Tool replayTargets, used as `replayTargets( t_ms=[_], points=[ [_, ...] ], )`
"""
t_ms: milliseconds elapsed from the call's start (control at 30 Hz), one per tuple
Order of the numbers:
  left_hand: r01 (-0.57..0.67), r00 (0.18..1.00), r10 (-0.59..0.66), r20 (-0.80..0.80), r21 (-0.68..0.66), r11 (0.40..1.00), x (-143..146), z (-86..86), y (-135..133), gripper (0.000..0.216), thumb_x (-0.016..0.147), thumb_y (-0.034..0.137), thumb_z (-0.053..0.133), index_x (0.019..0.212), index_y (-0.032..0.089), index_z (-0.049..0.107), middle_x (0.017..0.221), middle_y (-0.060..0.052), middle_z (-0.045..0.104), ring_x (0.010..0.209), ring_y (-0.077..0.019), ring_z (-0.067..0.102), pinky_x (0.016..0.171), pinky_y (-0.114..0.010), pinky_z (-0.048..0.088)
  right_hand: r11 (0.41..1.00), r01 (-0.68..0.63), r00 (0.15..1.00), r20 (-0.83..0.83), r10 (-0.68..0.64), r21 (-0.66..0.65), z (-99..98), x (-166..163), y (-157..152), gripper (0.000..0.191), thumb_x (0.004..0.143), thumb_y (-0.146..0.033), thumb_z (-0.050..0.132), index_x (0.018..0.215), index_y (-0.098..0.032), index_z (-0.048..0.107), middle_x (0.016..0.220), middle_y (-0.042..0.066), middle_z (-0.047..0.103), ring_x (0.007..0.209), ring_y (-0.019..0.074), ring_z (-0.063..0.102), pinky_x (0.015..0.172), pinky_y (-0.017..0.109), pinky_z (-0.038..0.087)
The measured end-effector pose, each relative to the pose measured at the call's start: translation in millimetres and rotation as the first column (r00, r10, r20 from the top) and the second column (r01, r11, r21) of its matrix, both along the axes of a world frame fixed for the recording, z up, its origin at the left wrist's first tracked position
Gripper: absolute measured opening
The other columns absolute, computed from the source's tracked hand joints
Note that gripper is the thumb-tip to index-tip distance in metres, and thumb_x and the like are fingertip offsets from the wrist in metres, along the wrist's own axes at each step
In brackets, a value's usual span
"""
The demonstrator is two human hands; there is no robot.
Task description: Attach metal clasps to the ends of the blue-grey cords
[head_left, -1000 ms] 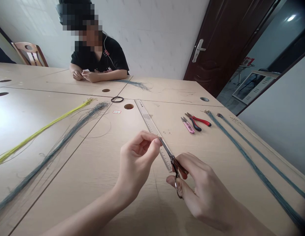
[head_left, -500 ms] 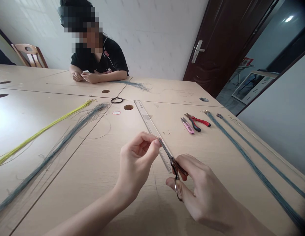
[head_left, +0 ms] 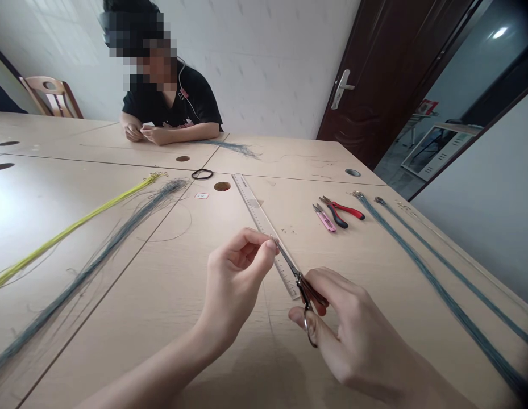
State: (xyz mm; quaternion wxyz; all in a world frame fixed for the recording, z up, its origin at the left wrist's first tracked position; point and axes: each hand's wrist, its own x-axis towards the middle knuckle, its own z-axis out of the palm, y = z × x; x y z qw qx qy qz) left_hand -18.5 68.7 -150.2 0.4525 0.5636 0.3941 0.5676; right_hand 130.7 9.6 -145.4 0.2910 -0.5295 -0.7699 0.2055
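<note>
My left hand [head_left: 236, 284] is pinched closed at thumb and forefinger on the end of a thin thread [head_left: 268, 312], whose faint tail hangs below the hand. Small metal scissors [head_left: 288, 262] are held in my right hand [head_left: 353, 326], with thumb and fingers at the ring handles. Their slim tips meet my left fingertips, and the blades look nearly closed. Exactly what lies between the tips is too small to make out. Under both hands a clear ruler [head_left: 256, 211] lies slantwise on the table [head_left: 170, 318]. Tiny metal bits [head_left: 288, 231] rest just right of it.
Red-and-black pliers [head_left: 349, 211] and pink thread snips [head_left: 324, 218] lie beyond my right hand. Teal thread bundles [head_left: 421, 267] run along the right; yellow [head_left: 88, 221] and grey-blue bundles [head_left: 105, 250] lie left. Across the table sits a person [head_left: 195, 102] in black.
Both hands hold almost the same pose. The scissors and my right hand have shifted very slightly right, with the tips still at my left fingertips.
</note>
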Motion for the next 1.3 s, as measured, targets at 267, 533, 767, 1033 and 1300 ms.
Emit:
replayTargets(
  t_ms=[267, 533, 767, 1033, 1300],
  points=[
    [0.038, 0.999, -0.038, 0.004, -0.009, 0.999, -0.4, 0.0, -2.6, 0.017, 0.083, 0.018, 0.056, 0.067, 0.015, 0.058, 0.067, 0.002, 0.057, 0.066, -0.0073, 0.053, 0.060, -0.016, 0.044, 1.000, 0.008, 1.000, 0.000, -0.008, 0.007, 2.8, 0.5, 0.5, 0.020, 0.076, -0.013, 0.052, 0.069, -0.020, 0.035, 0.067, -0.002, 0.041, 0.062, 0.0122, 0.041, 0.056, 0.025, 0.032],
    [0.035, 0.999, -0.035, -0.037, 0.009, 0.999, -1.5, 0.9, -1.9, 0.017, 0.084, 0.017, 0.055, 0.068, 0.015, 0.058, 0.067, 0.001, 0.058, 0.067, -0.0074, 0.054, 0.061, -0.016, 0.044, 0.999, 0.012, 1.000, 0.012, -0.012, 0.035, 1.4, 1.9, 2.6, 0.021, 0.078, -0.010, 0.051, 0.069, -0.020, 0.034, 0.067, -0.002, 0.041, 0.063, 0.0124, 0.042, 0.056, 0.025, 0.032],
    [0.014, 0.999, -0.014, -0.029, 0.016, 1.000, -0.3, 1.3, -1.6, 0.016, 0.084, 0.016, 0.055, 0.067, 0.016, 0.057, 0.066, 0.002, 0.057, 0.066, -0.0064, 0.052, 0.059, -0.015, 0.043, 1.000, 0.013, 0.999, 0.034, -0.014, 0.027, 1.7, 1.9, 1.5, 0.021, 0.078, -0.009, 0.049, 0.068, -0.020, 0.034, 0.067, -0.002, 0.042, 0.063, 0.0124, 0.041, 0.056, 0.025, 0.032],
    [0.048, 0.998, -0.049, -0.040, -0.005, 0.999, -1.3, 1.4, -0.8, 0.018, 0.084, 0.018, 0.056, 0.066, 0.015, 0.057, 0.067, 0.001, 0.058, 0.065, -0.0075, 0.052, 0.060, -0.017, 0.044, 1.000, 0.013, 0.999, 0.039, -0.013, 0.000, 3.5, 1.4, 1.0, 0.021, 0.077, -0.012, 0.051, 0.069, -0.020, 0.034, 0.067, -0.003, 0.041, 0.061, 0.0116, 0.041, 0.055, 0.024, 0.032],
    [0.036, 0.999, -0.036, -0.024, -0.011, 0.999, -1.4, 0.3, -0.2, 0.017, 0.083, 0.019, 0.056, 0.067, 0.015, 0.058, 0.067, 0.001, 0.059, 0.067, -0.0084, 0.053, 0.059, -0.018, 0.044, 0.999, 0.031, 0.999, 0.043, -0.031, 0.011, 2.6, 2.6, 1.7, 0.020, 0.077, -0.013, 0.051, 0.068, -0.020, 0.034, 0.066, -0.002, 0.042, 0.061, 0.0120, 0.042, 0.054, 0.024, 0.032]
  ],
)
